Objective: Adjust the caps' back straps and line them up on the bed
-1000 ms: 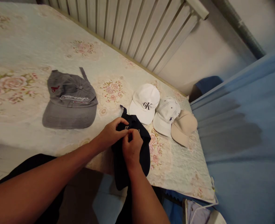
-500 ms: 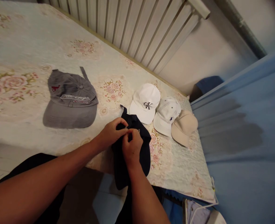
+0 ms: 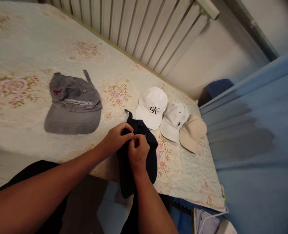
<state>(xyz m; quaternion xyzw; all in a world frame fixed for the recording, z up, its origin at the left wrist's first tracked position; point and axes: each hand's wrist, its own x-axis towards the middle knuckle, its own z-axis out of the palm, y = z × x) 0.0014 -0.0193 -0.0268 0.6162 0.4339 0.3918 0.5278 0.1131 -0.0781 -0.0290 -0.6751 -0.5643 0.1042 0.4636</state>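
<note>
A black cap point(image 3: 150, 159) lies at the near edge of the bed-like surface, its brim hanging past the edge toward me. Over its crown, my left hand point(image 3: 116, 138) pinches with thumb and forefinger at a small shiny metal bit on the cap. Right against it, the closed fingertips of my right hand point(image 3: 138, 152) grip the same spot. Another bit of metal shows just right of the fingers. What exactly lies between the fingertips is too small to make out. A strap end sticks up at the cap's far side.
On the floral cover point(image 3: 90, 78) a grey cap point(image 3: 73, 120) lies to the left. Beyond the black cap sit a white cap point(image 3: 147, 113), a second white cap point(image 3: 170, 126) and a beige cap point(image 3: 192, 130). A radiator point(image 3: 134, 29) stands behind; a blue curtain point(image 3: 251, 156) hangs at right.
Almost nothing differs. The view has shifted very slightly, and both hands keep their pinch at the same place on the black cap.
</note>
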